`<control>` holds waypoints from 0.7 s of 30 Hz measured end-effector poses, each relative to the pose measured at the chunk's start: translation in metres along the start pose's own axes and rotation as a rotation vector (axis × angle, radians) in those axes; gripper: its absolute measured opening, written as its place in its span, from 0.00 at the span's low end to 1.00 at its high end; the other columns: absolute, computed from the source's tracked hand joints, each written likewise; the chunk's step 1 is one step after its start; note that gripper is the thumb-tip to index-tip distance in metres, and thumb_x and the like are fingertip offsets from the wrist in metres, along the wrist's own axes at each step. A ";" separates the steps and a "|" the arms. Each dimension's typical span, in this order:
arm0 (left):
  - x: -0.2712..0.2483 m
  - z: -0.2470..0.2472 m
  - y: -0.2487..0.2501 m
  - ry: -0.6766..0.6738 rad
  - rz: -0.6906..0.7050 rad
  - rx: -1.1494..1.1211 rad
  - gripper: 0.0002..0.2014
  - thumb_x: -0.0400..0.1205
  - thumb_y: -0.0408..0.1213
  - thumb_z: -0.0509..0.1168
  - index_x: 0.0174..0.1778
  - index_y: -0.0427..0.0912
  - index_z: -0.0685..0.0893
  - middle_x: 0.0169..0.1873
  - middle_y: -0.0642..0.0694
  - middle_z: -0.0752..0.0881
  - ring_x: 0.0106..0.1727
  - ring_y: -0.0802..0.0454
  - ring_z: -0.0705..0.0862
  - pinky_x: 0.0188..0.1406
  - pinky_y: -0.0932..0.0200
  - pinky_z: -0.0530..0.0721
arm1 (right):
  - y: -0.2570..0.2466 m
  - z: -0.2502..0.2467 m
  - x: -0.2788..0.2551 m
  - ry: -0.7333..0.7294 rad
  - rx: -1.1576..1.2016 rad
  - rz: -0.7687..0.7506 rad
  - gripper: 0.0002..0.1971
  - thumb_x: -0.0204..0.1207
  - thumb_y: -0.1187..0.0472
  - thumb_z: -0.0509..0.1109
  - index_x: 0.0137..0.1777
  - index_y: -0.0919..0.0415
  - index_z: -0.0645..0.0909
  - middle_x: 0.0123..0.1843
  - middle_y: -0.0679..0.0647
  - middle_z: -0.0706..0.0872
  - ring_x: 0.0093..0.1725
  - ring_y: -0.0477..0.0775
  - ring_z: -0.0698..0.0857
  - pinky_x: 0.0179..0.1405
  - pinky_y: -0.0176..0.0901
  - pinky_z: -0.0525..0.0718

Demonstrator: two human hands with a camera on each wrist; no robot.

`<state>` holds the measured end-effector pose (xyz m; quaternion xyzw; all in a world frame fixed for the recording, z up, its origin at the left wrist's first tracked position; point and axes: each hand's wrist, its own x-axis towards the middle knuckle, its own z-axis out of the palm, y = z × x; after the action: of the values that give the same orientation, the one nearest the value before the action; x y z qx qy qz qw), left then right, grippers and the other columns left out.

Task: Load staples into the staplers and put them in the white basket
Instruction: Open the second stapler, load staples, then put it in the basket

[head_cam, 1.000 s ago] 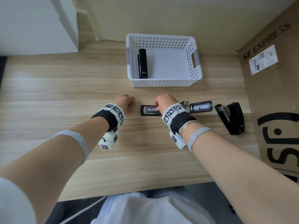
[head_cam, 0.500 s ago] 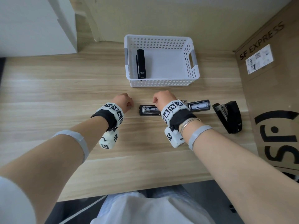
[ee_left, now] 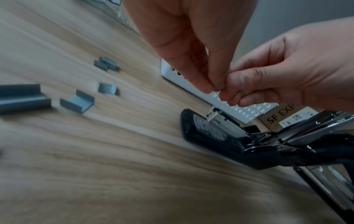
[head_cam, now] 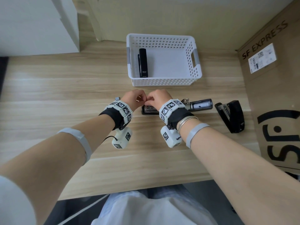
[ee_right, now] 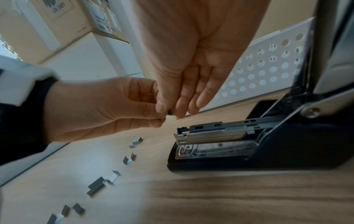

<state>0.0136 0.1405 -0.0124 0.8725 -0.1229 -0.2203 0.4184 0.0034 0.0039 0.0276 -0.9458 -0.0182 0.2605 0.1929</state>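
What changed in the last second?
The left hand and right hand came together above the open stapler; their fingertips now meet and pinch a small dark piece, probably staples. Earlier the hands were apart, the right over the stapler. Unchanged: one stapler in the white basket, a closed black stapler on the right.

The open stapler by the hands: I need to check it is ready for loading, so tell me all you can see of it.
The open stapler is black with shiny metal inner parts. It lies flat on the wooden table, its top arm swung back to the right, the metal staple channel exposed. It sits just before the basket. Neither hand visibly touches it.
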 end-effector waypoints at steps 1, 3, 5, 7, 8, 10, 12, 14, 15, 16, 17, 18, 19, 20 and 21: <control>0.000 0.001 0.000 -0.003 -0.008 0.009 0.10 0.73 0.23 0.68 0.37 0.44 0.77 0.32 0.52 0.80 0.41 0.49 0.81 0.40 0.68 0.80 | 0.001 -0.001 -0.001 0.006 -0.016 -0.003 0.11 0.76 0.54 0.72 0.55 0.56 0.88 0.54 0.52 0.91 0.58 0.54 0.86 0.58 0.41 0.81; -0.001 0.002 -0.001 -0.011 -0.030 0.053 0.10 0.73 0.27 0.70 0.37 0.45 0.77 0.36 0.49 0.81 0.41 0.49 0.81 0.46 0.58 0.82 | 0.004 -0.001 -0.005 0.012 -0.048 -0.009 0.08 0.76 0.56 0.72 0.52 0.55 0.89 0.53 0.51 0.91 0.57 0.53 0.86 0.54 0.38 0.79; -0.004 0.004 0.003 -0.039 -0.060 0.072 0.06 0.73 0.30 0.72 0.39 0.43 0.81 0.38 0.49 0.83 0.42 0.51 0.82 0.51 0.52 0.85 | 0.006 0.001 -0.007 0.011 -0.066 -0.009 0.07 0.76 0.59 0.71 0.51 0.56 0.89 0.52 0.52 0.91 0.55 0.53 0.87 0.55 0.40 0.81; -0.005 0.007 0.008 -0.057 -0.063 0.089 0.07 0.74 0.30 0.72 0.46 0.35 0.84 0.41 0.45 0.86 0.44 0.51 0.83 0.49 0.56 0.83 | 0.006 0.003 -0.008 0.028 -0.070 -0.003 0.07 0.76 0.61 0.69 0.49 0.56 0.89 0.50 0.52 0.92 0.54 0.54 0.87 0.56 0.41 0.83; -0.005 0.008 0.010 -0.060 -0.065 0.116 0.09 0.74 0.30 0.71 0.49 0.33 0.84 0.44 0.42 0.87 0.45 0.50 0.83 0.46 0.60 0.80 | 0.006 0.004 -0.008 0.036 -0.066 -0.002 0.07 0.76 0.61 0.69 0.48 0.56 0.89 0.50 0.52 0.92 0.53 0.54 0.88 0.54 0.40 0.82; -0.004 0.006 0.013 -0.047 -0.066 0.157 0.11 0.75 0.31 0.71 0.52 0.33 0.83 0.50 0.40 0.88 0.45 0.48 0.82 0.45 0.62 0.76 | 0.007 0.004 -0.008 0.051 -0.055 0.007 0.07 0.77 0.62 0.69 0.48 0.57 0.89 0.49 0.52 0.91 0.52 0.54 0.88 0.50 0.38 0.81; -0.003 0.004 0.011 -0.038 -0.063 0.174 0.11 0.75 0.30 0.70 0.52 0.32 0.82 0.48 0.40 0.85 0.43 0.47 0.81 0.47 0.57 0.80 | 0.010 0.003 -0.007 0.068 -0.045 0.026 0.07 0.78 0.62 0.69 0.49 0.58 0.88 0.50 0.53 0.91 0.52 0.54 0.87 0.47 0.37 0.79; -0.004 0.003 0.011 -0.068 -0.055 0.205 0.12 0.76 0.31 0.70 0.54 0.34 0.81 0.46 0.46 0.80 0.42 0.50 0.78 0.43 0.60 0.79 | 0.015 -0.001 -0.005 0.077 -0.030 0.052 0.07 0.79 0.63 0.68 0.49 0.58 0.88 0.51 0.53 0.91 0.53 0.54 0.87 0.50 0.39 0.82; -0.005 0.004 0.011 -0.083 -0.051 0.219 0.12 0.76 0.32 0.69 0.55 0.35 0.81 0.46 0.48 0.78 0.42 0.52 0.78 0.37 0.65 0.76 | 0.017 -0.002 -0.005 0.075 -0.027 0.064 0.08 0.79 0.64 0.67 0.50 0.58 0.88 0.53 0.54 0.90 0.54 0.55 0.87 0.53 0.41 0.83; -0.006 0.005 0.012 -0.091 -0.047 0.228 0.12 0.76 0.33 0.69 0.55 0.38 0.81 0.46 0.50 0.77 0.43 0.53 0.77 0.31 0.69 0.71 | 0.018 -0.003 -0.004 0.069 -0.029 0.072 0.09 0.80 0.64 0.66 0.51 0.58 0.88 0.54 0.54 0.90 0.55 0.55 0.87 0.56 0.43 0.84; -0.006 0.007 0.013 -0.098 -0.049 0.232 0.13 0.76 0.34 0.69 0.56 0.39 0.81 0.47 0.51 0.77 0.43 0.54 0.77 0.29 0.73 0.67 | 0.019 -0.004 -0.004 0.061 -0.034 0.075 0.09 0.80 0.64 0.66 0.52 0.57 0.88 0.54 0.53 0.90 0.55 0.55 0.87 0.57 0.43 0.84; -0.006 0.009 0.014 -0.100 -0.049 0.230 0.14 0.76 0.35 0.70 0.57 0.40 0.81 0.47 0.52 0.76 0.43 0.54 0.77 0.28 0.75 0.65 | 0.019 -0.005 -0.005 0.051 -0.037 0.072 0.08 0.79 0.62 0.68 0.53 0.57 0.88 0.54 0.53 0.90 0.55 0.55 0.87 0.57 0.43 0.84; -0.005 0.011 0.014 -0.098 -0.052 0.223 0.15 0.75 0.35 0.71 0.57 0.41 0.81 0.47 0.52 0.76 0.43 0.54 0.77 0.28 0.77 0.64 | 0.018 -0.005 -0.006 0.041 -0.041 0.062 0.07 0.78 0.60 0.70 0.52 0.57 0.88 0.54 0.53 0.90 0.55 0.54 0.87 0.56 0.42 0.84; -0.004 0.014 0.014 -0.094 -0.057 0.214 0.16 0.74 0.35 0.71 0.57 0.40 0.81 0.46 0.52 0.76 0.43 0.54 0.77 0.28 0.77 0.64 | 0.017 -0.005 -0.008 0.025 -0.049 0.047 0.07 0.76 0.59 0.72 0.52 0.56 0.88 0.53 0.53 0.91 0.54 0.54 0.87 0.56 0.42 0.84; -0.003 0.015 0.014 -0.094 -0.059 0.209 0.16 0.74 0.35 0.72 0.57 0.39 0.81 0.46 0.52 0.76 0.43 0.54 0.77 0.28 0.77 0.64 | 0.017 -0.005 -0.009 -0.001 -0.065 0.031 0.08 0.74 0.58 0.74 0.52 0.56 0.88 0.52 0.52 0.91 0.54 0.54 0.87 0.57 0.42 0.84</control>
<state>0.0031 0.1226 -0.0091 0.9032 -0.1388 -0.2594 0.3124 -0.0032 -0.0145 0.0301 -0.9516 -0.0119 0.2631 0.1581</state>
